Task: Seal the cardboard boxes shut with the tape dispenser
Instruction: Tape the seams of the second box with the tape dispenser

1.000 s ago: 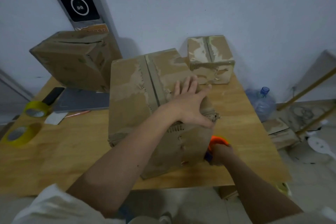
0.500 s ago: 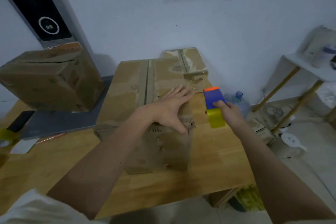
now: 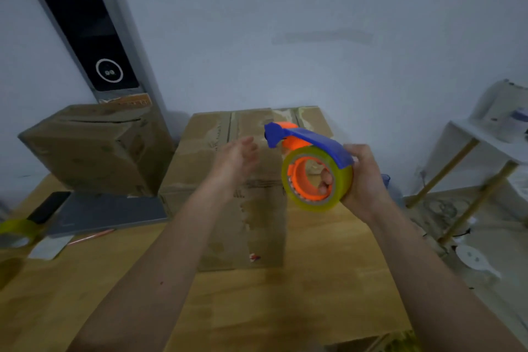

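Note:
A tall cardboard box [image 3: 217,177] stands in the middle of the wooden table [image 3: 308,300], its top flaps closed along a centre seam. My right hand [image 3: 364,177] grips the tape dispenser [image 3: 314,168], blue and orange with a yellowish roll, held in the air over the box's right edge; fingers reach through the roll's core. My left hand [image 3: 237,157] hovers blurred above the box top, fingers loose, holding nothing. A smaller box [image 3: 311,120] peeks out behind the middle one. A third box [image 3: 91,146] sits tilted at the back left.
A grey laptop [image 3: 105,213] and a dark phone [image 3: 48,208] lie left of the middle box, with tape rolls [image 3: 14,233] at the left edge. A white shelf [image 3: 483,151] and floor clutter stand right of the table. A water bottle [image 3: 385,180] is behind my right hand.
My right hand has raised the tape dispenser from beside the box to over its right edge and turned it sideways. My left hand has lifted off the box top.

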